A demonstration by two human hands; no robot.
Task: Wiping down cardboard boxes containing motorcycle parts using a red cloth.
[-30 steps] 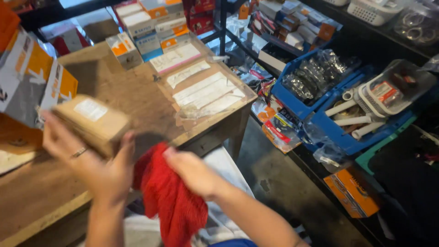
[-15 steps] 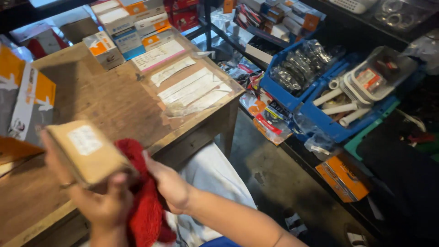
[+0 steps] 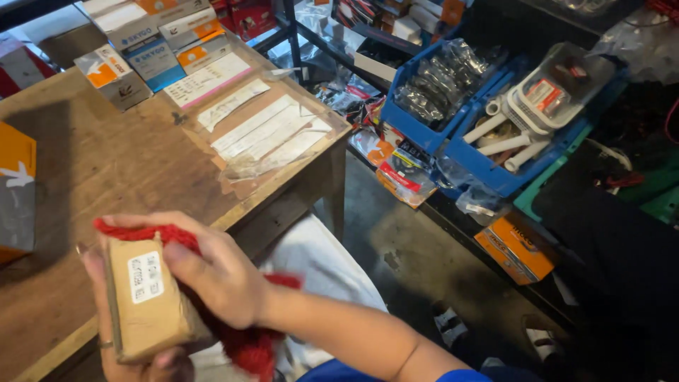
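The person stood at the near edge of the wooden table (image 3: 106,170), and everything I noted I placed against that table. Just off its near edge, low in front of the body, the left hand (image 3: 134,357) cupped a small brown cardboard box (image 3: 145,301) from beneath, fingers curled up around its lower end, a ring showing on one of them. The right hand (image 3: 219,272) lay over the box's far side, pressing a red cloth (image 3: 244,339) against it; its fingers were loosely bent, and the thumb rested on the top face beside the white label (image 3: 146,276). So both hands were closed on something: the left on the box, the right on cloth and box together.

To my eye the step in hand was wiping the box down, with the cloth bunched along its right side and trailing below the wrist. The next stroke would call for the left hand to keep its hold while the right dragged the cloth across the face without snagging the label.

Further back on the table lay clear-bagged paper packets (image 3: 262,134), and at its far edge a row of small printed boxes (image 3: 148,49). Right of the table, blue bins (image 3: 495,166) held bagged parts.
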